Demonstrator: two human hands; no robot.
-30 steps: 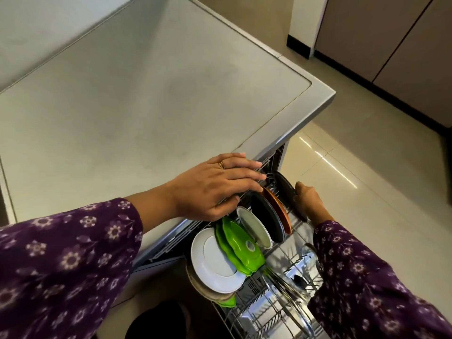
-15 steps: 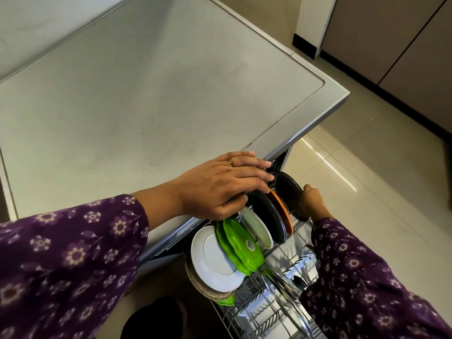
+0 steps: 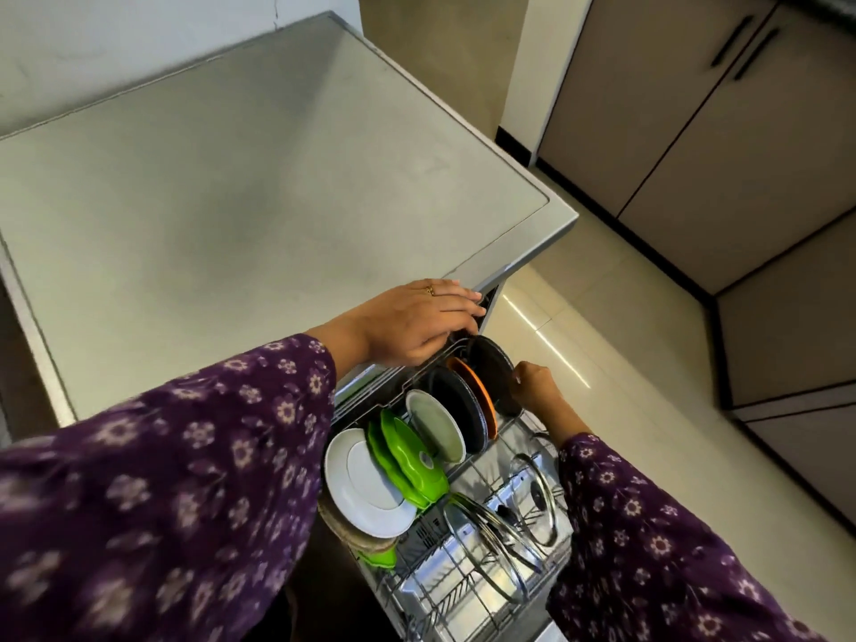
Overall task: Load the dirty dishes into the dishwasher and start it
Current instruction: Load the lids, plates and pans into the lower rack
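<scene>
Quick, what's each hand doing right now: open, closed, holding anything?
Left hand: open, fingers straight, lying over the front top edge of the dishwasher.
Right hand: closed on the rim of the rearmost black plate.

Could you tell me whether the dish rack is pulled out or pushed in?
Pulled out: the dish rack and its plates sit exposed beyond the dishwasher top.

The single head camera is looking forward and steeply down, close above the surface [image 3: 231,201] and rack [image 3: 419,590], with floor [image 3: 648,363] at right.
</scene>
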